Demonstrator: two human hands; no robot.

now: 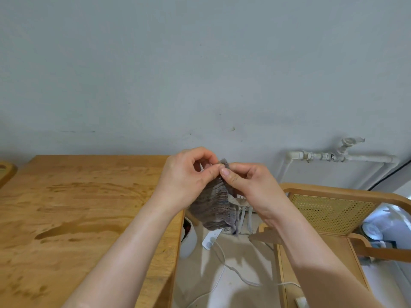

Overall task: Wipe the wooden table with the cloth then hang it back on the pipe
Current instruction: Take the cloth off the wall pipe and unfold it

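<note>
The wooden table (73, 210) fills the left, its top streaked with damp patches. Just past its right edge, the left hand (186, 178) and right hand (251, 185) meet in the air, thumbs and fingertips of both pinching the top edge of the cloth (213, 207). The grey, ribbed cloth hangs from that pinch, long axis running down and slightly right, lower end above the floor's white power strip (210, 238). Both forearms reach up from the bottom edge. At right stand a cane-backed chair (329, 214) and, on the wall above it, the white pipe (347, 157) lying horizontally.
</note>
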